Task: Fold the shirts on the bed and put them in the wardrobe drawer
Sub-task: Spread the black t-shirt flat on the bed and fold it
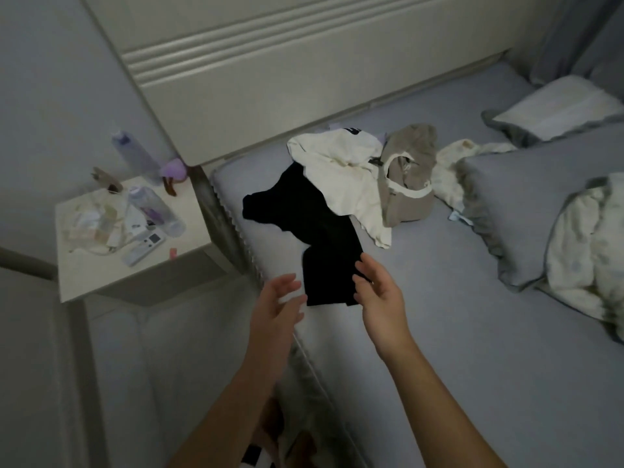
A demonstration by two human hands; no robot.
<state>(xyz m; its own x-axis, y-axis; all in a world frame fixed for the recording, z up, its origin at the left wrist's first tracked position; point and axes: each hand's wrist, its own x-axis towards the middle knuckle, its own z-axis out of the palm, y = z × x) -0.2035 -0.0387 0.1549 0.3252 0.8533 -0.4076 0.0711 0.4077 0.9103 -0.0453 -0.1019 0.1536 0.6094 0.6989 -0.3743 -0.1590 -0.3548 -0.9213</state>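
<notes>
The black shirt (305, 217) lies unfolded on the bed (439, 315) between both open, empty grips, left hand (278, 304) and right hand (380, 288), so taking its hem likely comes next.

Between our left hand (278, 304) and right hand (378, 292) lies the near end of one shirt (304, 217) on the bed (439, 332). Beyond our right hand a second shirt (341, 177) overlaps it, with a third garment (405, 177) just beside, further right. Pillows (513, 211) lie well right of that hand. Left of our left hand stands a nightstand (189, 238) bearing bottles (153, 207) and a remote control (143, 246).
</notes>
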